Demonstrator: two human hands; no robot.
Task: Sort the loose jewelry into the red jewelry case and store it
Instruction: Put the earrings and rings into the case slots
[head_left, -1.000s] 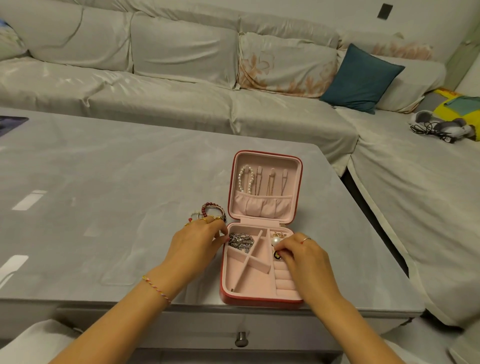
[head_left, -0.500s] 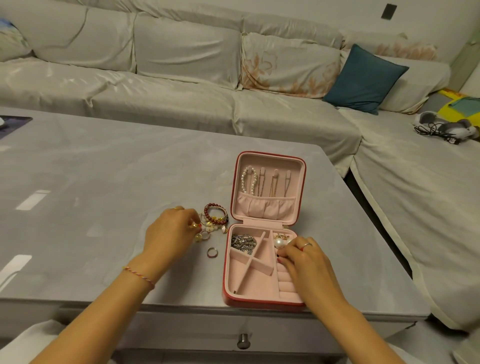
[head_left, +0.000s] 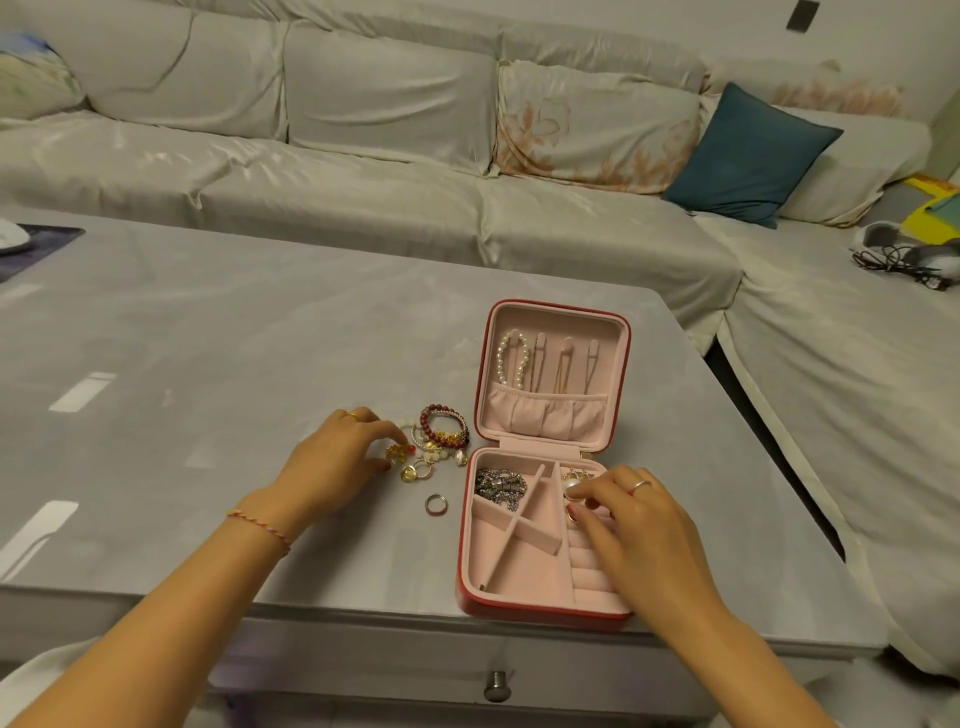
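Note:
The red jewelry case (head_left: 540, 610) lies open near the table's front edge, pink inside, its lid flat behind it. A pearl bracelet (head_left: 511, 358) and thin chains hang in the lid. A silver chain (head_left: 498, 486) fills the back left compartment. My right hand (head_left: 631, 525) rests over the ring rolls, fingertips at a large pearl piece (head_left: 571, 486). Left of the case lies a pile of loose jewelry (head_left: 441, 436) with a dark red bead bracelet. My left hand (head_left: 337, 462) pinches a small gold piece (head_left: 397, 451) at the pile's left edge. A silver ring (head_left: 436, 504) lies alone.
The grey table (head_left: 208, 364) has a drawer knob (head_left: 497, 686) under its front edge. A pale sofa (head_left: 363, 171) wraps round the back and right, with a teal cushion (head_left: 748, 156). A dark mat (head_left: 31, 249) sits at the table's far left.
My left hand has moved left, away from the case's edge to the loose pile, uncovering the silver ring. My right hand stays at the pearl piece.

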